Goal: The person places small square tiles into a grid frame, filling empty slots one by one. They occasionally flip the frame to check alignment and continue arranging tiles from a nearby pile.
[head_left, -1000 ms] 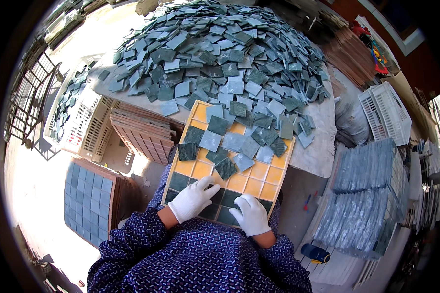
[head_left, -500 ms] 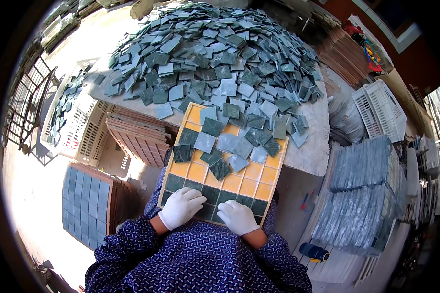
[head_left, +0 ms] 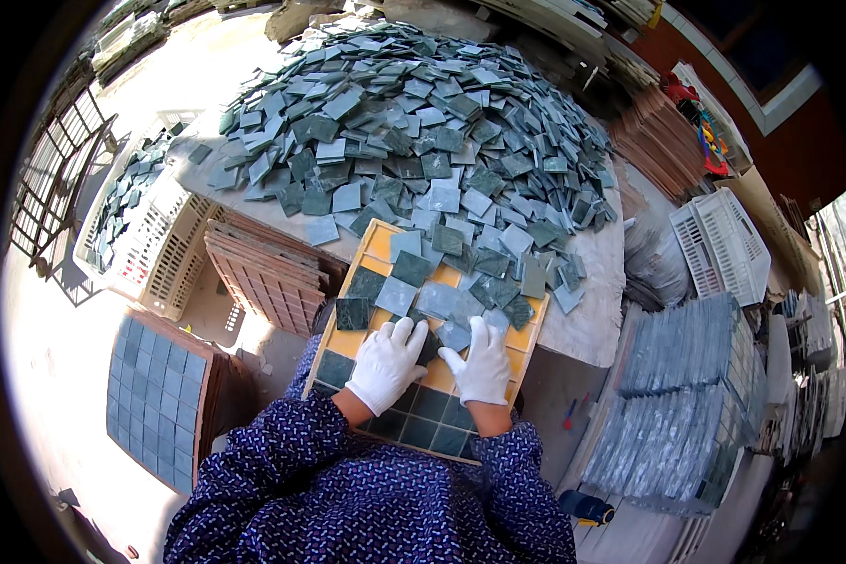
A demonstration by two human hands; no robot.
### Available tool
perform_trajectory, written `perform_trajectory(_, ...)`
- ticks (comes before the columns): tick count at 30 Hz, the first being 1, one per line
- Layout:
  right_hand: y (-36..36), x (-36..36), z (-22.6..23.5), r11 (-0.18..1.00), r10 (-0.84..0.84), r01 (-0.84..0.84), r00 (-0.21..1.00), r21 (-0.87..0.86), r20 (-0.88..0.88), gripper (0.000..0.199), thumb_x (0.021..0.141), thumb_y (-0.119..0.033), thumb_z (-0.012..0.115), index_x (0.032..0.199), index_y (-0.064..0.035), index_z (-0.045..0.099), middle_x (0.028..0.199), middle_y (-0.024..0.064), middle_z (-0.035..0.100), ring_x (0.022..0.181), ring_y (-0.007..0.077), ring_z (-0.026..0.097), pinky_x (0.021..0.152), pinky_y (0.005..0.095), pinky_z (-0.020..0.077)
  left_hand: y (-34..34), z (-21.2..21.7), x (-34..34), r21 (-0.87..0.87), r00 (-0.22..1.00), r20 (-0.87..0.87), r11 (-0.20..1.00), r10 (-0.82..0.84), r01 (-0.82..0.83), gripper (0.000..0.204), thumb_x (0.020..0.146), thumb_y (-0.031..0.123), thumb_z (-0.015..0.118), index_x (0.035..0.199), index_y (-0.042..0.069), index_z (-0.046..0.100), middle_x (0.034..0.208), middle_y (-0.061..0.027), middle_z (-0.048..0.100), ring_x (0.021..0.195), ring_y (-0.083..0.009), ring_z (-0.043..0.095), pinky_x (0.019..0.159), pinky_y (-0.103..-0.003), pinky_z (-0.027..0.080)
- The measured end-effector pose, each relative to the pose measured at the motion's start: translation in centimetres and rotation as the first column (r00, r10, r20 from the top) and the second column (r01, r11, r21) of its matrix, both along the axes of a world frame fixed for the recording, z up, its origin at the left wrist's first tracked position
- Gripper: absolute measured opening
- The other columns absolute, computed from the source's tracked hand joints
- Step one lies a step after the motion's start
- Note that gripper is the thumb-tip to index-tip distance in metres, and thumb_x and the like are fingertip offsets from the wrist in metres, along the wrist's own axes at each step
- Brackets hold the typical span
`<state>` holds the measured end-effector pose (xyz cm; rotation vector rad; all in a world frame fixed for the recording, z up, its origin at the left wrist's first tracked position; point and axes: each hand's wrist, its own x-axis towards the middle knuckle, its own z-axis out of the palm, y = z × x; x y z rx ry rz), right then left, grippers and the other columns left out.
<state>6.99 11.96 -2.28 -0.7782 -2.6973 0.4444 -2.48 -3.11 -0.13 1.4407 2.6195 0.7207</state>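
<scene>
Head view: The dark tile [head_left: 430, 348] lies mid-tray, beyond the laid tiles [head_left: 430, 404] along the near edge of the gridded tray [head_left: 379, 242]. Left hand [head_left: 385, 365]: fingers curled against the tile; pinch cannot be confirmed. Right hand [head_left: 484, 362]: thumb spread from fingers. Tile likely light, stiff, chip-prone; grip opposite edges, avoid corners.
</scene>
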Motion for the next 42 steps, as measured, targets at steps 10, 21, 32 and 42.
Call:
perform_trajectory(10, 1.9, 1.3, -0.4, 0.973, 0.174, -0.17, 0.985, 0.154, -0.016, 0.067, 0.069, -0.024, 0.077, 0.127, -0.006, 0.047, 0.115, 0.0161, 0.054, 0.106, 0.0344, 0.054, 0.092, 0.043, 0.0461, -0.8, 0.9, -5.1, 0.077, 0.969, -0.147, 0.974, -0.2, 0.213, 0.052, 0.074, 0.01, 0.068, 0.123, 0.008, 0.053, 0.123, -0.0092, 0.052, 0.1, -0.0282, 0.056, 0.084, -0.038, 0.05)
perform_trajectory(21, 4.9, 7.3, -0.3, 0.337, -0.143, -0.087, 0.979, -0.937, -0.143, 0.043, 0.083, -0.008, 0.065, 0.123, 0.0044, 0.056, 0.11, 0.0077, 0.061, 0.097, 0.0144, 0.06, 0.089, 0.0292, 0.0483, 1.3, 1.8, -8.7, -0.227, 0.821, -0.214, 0.845, -0.529, 0.484, 0.055, 0.062, 0.024, 0.08, 0.108, 0.006, 0.057, 0.118, -0.007, 0.05, 0.11, -0.0268, 0.052, 0.093, -0.037, 0.046)
perform_trajectory(32, 3.7, 9.1, 1.9, 0.954, 0.27, -0.286, 0.95, -0.091, -0.157, 0.049, 0.065, -0.017, 0.076, 0.11, -0.0056, 0.06, 0.107, 0.0127, 0.054, 0.102, 0.0327, 0.054, 0.086, 0.0411, 0.0474, -3.3, 1.5, -4.8, 0.201, 0.957, 0.054, 0.941, -0.286, 0.271, 0.058, 0.069, 0.021, 0.076, 0.121, 0.006, 0.052, 0.113, -0.0146, 0.055, 0.107, -0.0346, 0.055, 0.092, -0.04, 0.047)
perform_trajectory(42, 3.7, 9.7, 0.5, 0.959, 0.283, -0.284, 0.958, -0.014, -0.051, 0.054, 0.066, -0.014, 0.077, 0.114, -0.0044, 0.056, 0.111, 0.014, 0.053, 0.103, 0.0349, 0.052, 0.089, 0.0433, 0.0459, -5.5, 0.2, -2.3, 0.206, 0.967, 0.143, 0.962, -0.212, 0.18, 0.07, 0.071, 0.019, 0.077, 0.13, 0.001, 0.045, 0.119, -0.0191, 0.053, 0.112, -0.0377, 0.052, 0.097, -0.043, 0.043)
